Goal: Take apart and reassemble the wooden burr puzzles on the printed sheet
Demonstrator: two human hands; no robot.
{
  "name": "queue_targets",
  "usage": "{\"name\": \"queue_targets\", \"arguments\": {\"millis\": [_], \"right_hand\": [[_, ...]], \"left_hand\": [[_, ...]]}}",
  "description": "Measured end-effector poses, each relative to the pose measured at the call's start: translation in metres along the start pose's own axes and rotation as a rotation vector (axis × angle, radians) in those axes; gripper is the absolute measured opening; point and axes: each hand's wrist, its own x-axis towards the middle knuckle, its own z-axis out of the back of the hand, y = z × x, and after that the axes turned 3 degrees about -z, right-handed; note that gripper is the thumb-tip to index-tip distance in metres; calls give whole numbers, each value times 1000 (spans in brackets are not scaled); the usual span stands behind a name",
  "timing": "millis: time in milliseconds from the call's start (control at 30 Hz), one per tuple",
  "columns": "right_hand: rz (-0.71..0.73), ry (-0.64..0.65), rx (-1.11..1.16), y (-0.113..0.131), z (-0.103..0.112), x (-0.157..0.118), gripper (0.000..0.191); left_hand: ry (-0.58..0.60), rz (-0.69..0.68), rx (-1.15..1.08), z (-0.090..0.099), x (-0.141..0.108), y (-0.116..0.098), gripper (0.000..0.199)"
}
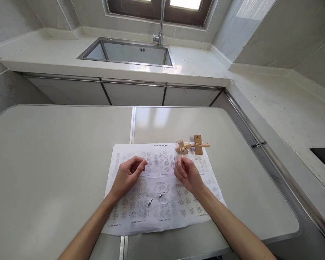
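Observation:
A large printed sheet (168, 213) with rows of small diagrams and text lies on the table, creased and with two small tears near its middle. Over its upper left part is my left hand (129, 172), fingers curled in and nothing visible in them. My right hand (186, 172) is loosely closed above the upper right part, also with nothing visible in it. Just beyond the right hand sit wooden puzzle pieces: a joined cluster (182, 147) marked with a letter, and a flat block (198, 148) with a thin stick across it.
The sheet rests on a pale folding table (56, 162) with a metal seam down it. Behind stands a counter (200, 66) with a steel sink (135, 54) and a tap (160, 36) under a window. Another counter (295, 108) runs along the right, with a metal rail (249, 126).

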Motion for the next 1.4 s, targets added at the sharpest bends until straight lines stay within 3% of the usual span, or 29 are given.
{"name": "queue_targets", "arguments": {"millis": [200, 400, 733, 933, 1167, 1267, 1400], "right_hand": [[19, -33, 217, 12, 12, 4, 46], [42, -60, 364, 20, 25, 5, 42], [91, -87, 394, 26, 32, 6, 33], [138, -146, 220, 29, 24, 6, 20], [233, -215, -183, 20, 7, -2, 32], [224, -167, -366, 11, 3, -7, 36], [161, 5, -580, 1, -3, -14, 37]], "left_hand": [[2, -2, -8, 0, 0, 2, 33], [5, -5, -8, 0, 0, 1, 34], [4, -2, -13, 0, -1, 0, 35], [2, -12, -10, 0, -1, -1, 36], [-7, -29, 3, 0, -1, -3, 36], [-2, -45, 4, -1, -2, -2, 36], [33, -75, 1, -2, -5, -2, 34]]}}
